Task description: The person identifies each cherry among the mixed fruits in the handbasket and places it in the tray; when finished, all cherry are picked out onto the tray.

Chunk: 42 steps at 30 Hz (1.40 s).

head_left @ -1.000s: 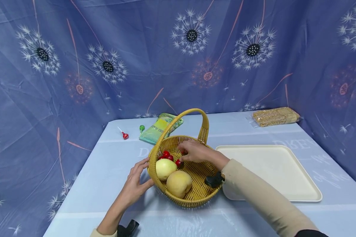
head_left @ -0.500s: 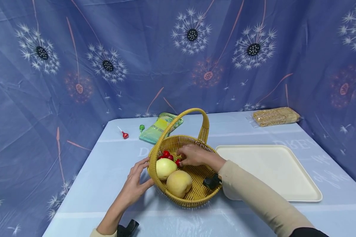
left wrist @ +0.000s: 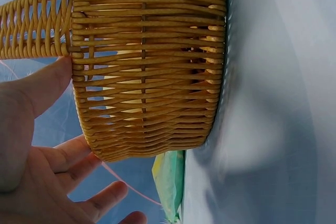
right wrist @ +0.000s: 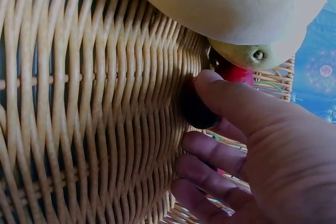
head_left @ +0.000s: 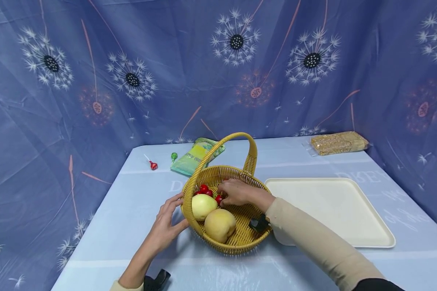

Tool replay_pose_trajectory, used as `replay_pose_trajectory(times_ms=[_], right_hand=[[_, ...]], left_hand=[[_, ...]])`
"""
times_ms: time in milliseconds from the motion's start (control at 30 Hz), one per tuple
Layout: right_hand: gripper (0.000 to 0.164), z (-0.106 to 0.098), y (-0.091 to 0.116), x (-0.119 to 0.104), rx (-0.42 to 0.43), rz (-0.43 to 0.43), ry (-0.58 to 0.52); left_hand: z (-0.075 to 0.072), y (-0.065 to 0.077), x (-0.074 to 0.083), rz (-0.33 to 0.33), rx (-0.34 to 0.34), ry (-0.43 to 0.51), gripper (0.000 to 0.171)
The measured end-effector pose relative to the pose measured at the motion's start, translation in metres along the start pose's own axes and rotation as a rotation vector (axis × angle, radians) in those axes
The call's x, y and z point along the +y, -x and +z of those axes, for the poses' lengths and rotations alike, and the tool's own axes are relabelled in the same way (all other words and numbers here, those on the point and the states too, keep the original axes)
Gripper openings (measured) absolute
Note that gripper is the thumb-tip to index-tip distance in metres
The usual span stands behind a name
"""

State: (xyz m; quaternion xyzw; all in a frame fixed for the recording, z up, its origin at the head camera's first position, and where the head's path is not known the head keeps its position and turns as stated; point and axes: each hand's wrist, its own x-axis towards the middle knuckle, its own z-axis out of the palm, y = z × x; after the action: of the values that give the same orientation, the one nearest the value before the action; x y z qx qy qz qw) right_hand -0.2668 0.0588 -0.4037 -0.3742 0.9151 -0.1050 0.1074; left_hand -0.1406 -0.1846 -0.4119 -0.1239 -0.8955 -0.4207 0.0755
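Observation:
A yellow wicker basket [head_left: 236,249] with an arched handle stands mid-table. Inside lie a yellow peach [head_left: 220,226], a pale green apple [head_left: 203,207] and several small red cherries [head_left: 204,189]. Reaching into the basket, my right hand [head_left: 236,192] pinches a dark red cherry [right wrist: 197,106] with the thumb on its near side; the index fingertip is mostly hidden behind it. My left hand [head_left: 165,228] steadies the basket from the left, thumb near the handle's base and fingers loosely spread against the outer wall.
Right of the basket lies a cream tray [head_left: 324,214]. Behind it at the back right is a clear-wrapped golden packet [head_left: 336,143]. A green bag [head_left: 191,161], a green lollipop [head_left: 174,156] and a red lollipop [head_left: 153,166] lie at the back left.
My right hand has shifted slightly down and toward the left inside the basket, closing around a cherry. The left hand and basket stay in place.

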Motion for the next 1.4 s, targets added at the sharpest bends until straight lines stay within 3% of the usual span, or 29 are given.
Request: replay_pose_trajectory(times_ms=[333,600,1067,1400], right_hand=[[0.031,-0.007,0.004,0.001,0.029,-0.005,0.011],[0.027,-0.029,0.018,0.006,0.082,0.02,-0.059],[0.036,-0.06,0.071,0.015,0.289,-0.029,-0.091],[0.036,-0.058,0.121,0.035,0.369,0.061,-0.128]], left_hand=[[0.0,0.0,0.001,-0.006,-0.003,0.009,0.055],[0.0,0.0,0.002,-0.012,-0.002,0.0,0.055],[0.0,0.0,0.002,-0.031,-0.012,0.0,0.054],[0.0,0.0,0.002,-0.016,-0.012,0.009,0.054]])
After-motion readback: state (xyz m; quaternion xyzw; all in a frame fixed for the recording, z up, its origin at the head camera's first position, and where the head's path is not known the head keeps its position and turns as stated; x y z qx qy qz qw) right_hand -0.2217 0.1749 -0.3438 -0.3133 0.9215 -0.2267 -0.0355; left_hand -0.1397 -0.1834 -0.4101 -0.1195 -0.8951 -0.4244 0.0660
